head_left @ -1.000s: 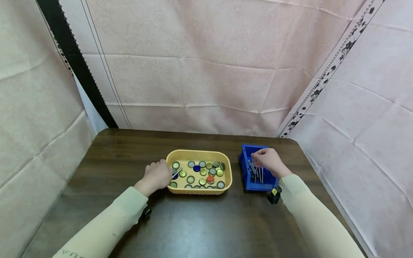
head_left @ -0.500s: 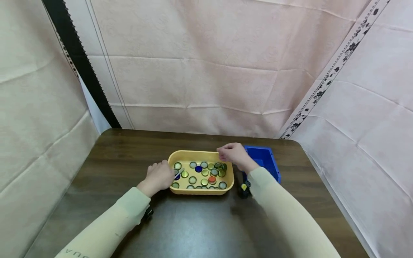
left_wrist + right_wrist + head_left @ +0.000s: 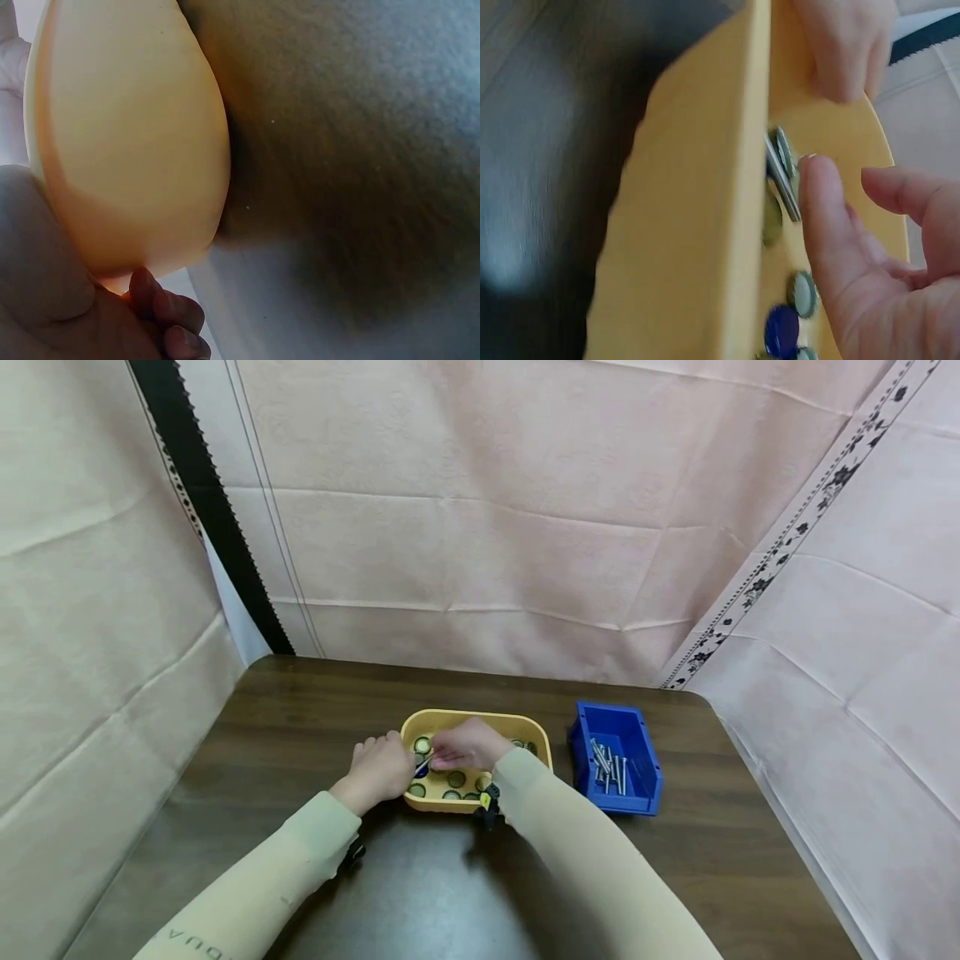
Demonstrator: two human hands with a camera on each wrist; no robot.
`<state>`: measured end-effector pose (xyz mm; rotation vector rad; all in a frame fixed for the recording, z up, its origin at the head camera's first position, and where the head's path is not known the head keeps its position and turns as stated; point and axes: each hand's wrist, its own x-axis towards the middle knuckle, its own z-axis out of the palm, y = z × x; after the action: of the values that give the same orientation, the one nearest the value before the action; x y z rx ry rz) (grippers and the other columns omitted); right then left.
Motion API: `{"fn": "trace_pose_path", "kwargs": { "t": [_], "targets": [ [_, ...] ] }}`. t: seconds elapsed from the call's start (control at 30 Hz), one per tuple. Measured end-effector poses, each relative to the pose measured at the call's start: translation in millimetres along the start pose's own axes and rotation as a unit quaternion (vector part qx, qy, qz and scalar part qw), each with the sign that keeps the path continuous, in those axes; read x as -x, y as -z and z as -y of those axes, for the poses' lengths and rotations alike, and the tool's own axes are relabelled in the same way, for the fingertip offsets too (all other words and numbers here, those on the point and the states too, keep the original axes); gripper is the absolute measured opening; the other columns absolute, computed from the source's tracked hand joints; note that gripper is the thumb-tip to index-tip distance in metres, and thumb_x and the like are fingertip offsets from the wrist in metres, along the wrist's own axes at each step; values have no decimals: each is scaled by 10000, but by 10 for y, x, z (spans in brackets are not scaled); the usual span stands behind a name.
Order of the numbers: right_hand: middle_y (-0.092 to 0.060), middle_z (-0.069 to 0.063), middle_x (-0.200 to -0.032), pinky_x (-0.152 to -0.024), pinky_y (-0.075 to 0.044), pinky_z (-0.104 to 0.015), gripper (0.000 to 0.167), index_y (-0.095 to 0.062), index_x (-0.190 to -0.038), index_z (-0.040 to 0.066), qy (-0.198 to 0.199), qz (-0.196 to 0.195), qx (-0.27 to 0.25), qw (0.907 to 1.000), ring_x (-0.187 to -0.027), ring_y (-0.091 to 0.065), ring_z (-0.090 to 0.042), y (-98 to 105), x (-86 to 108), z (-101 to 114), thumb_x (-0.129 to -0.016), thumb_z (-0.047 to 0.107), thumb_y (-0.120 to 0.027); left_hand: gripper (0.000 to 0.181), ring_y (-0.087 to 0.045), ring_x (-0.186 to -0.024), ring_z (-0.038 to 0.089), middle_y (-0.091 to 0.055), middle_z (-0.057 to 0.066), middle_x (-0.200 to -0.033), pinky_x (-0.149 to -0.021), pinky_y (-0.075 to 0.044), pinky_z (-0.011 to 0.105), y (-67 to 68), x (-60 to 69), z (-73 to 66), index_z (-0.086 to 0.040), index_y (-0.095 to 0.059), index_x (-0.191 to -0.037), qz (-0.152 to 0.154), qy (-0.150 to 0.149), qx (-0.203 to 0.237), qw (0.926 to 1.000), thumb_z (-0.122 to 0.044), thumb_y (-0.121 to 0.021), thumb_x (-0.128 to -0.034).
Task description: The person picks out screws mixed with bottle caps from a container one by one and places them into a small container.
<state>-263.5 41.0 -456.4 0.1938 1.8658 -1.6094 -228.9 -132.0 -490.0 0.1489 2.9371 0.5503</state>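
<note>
A shallow yellow basin [image 3: 435, 806] holds bottle caps [image 3: 455, 779] in several colours. At its left end my left hand [image 3: 381, 768] grips the rim, fingers curled at the wall. My right hand [image 3: 472, 743] reaches over the basin's left half, its palm turned partly up in the right wrist view. There the thumb and index finger stand apart, with nothing seen between them. Beside a fingertip lies a slim shiny metal rod [image 3: 784, 184], like a screw shank, among the caps. The right hand hides the basin's middle from the head view.
To the right of the basin stands a blue bin [image 3: 645, 803] with several long metal screws [image 3: 602, 762] in it. Both rest on a dark wooden table [image 3: 345, 693]. Pale cloth [image 3: 480, 552] hangs behind the table and at its sides.
My right hand has moved left, from over the blue bin to the left half of the basin. My left hand has stayed at the rim. The head view has shifted slightly.
</note>
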Motion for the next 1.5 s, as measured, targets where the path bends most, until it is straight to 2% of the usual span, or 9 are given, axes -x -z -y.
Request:
{"fn": "trace_pose_path", "kwargs": {
  "t": [0.13,0.37,0.47,0.67,0.8,1.03,1.13,1.3,1.5],
  "targets": [
    [-647,-289,-1042,-830,-522,-388,278,-636,-1096,-137,-61,-117,79,9999,-794,-691,-260,-84,-41,-38,-903,64,-641,338,-498,-847,344,-556,146,-842,-799,-350,489,10,15,-19,38,-517,-1023,9,16,18,10000,-286,-431,-978],
    [-634,-313,-1071,-831,-521,-408,250,-632,-1044,-175,-34,-331,202,9992,-900,-681,-333,-168,-51,-103,-879,13,-641,341,-500,-854,347,-556,160,-853,-812,-353,500,13,7,-29,40,-513,-1018,34,15,7,10000,-289,-433,-979],
    [-660,-291,-1006,-798,-534,-399,200,-652,-986,-160,14,-573,158,9982,-866,-689,-328,-209,-52,-114,-855,-9,-656,334,-496,-851,344,-553,157,-849,-812,-350,498,9,2,-22,32,-508,-1004,19,17,-25,10000,-292,-432,-978],
    [-686,-193,-779,-651,-558,-340,63,-669,-839,-92,-20,-1142,343,9929,-665,-693,-245,-295,-75,-123,-838,-30,-663,330,-495,-847,356,-548,163,-843,-808,-354,503,19,10,-31,22,-507,-966,1,-9,-122,9999,-301,-441,-979],
    [-689,-191,-756,-639,-559,-358,76,-673,-813,-83,-70,-1326,608,9893,-662,-698,-267,-328,-94,-110,-841,-13,-678,340,-493,-859,354,-550,161,-852,-819,-353,502,23,10,-35,18,-509,-977,42,24,-113,9999,-316,-445,-985],
    [-697,-207,-785,-635,-559,-407,135,-697,-818,-104,197,-1380,1301,9817,-709,-703,-319,-353,-106,-124,-818,30,-696,344,-496,-867,354,-548,160,-858,-814,-355,507,23,4,-34,19,-510,-1001,109,35,-125,9999,-315,-427,-995],
    [-699,-194,-775,-642,-559,-405,149,-701,-825,-107,187,-1367,1489,9792,-717,-704,-314,-365,-90,-115,-825,41,-694,335,-499,-851,351,-542,156,-845,-797,-363,501,21,6,-31,17,-507,-986,83,-24,-168,9998,-307,-423,-995],
    [-703,-177,-784,-651,-559,-392,166,-697,-851,-98,67,-1415,1541,9778,-721,-705,-298,-380,-54,-92,-833,66,-715,336,-500,-835,348,-538,155,-836,-788,-367,497,15,7,-32,23,-507,-985,42,-83,-174,9998,-303,-429,-992],
    [-700,-200,-825,-692,-555,-414,173,-690,-896,-106,106,-1378,1382,9807,-787,-698,-332,-390,-2,-89,-851,61,-693,334,-493,-825,339,-526,144,-820,-788,-367,487,13,7,-31,15,-500,-976,37,-61,-208,9998,-310,-424,-998]
  ]
}}
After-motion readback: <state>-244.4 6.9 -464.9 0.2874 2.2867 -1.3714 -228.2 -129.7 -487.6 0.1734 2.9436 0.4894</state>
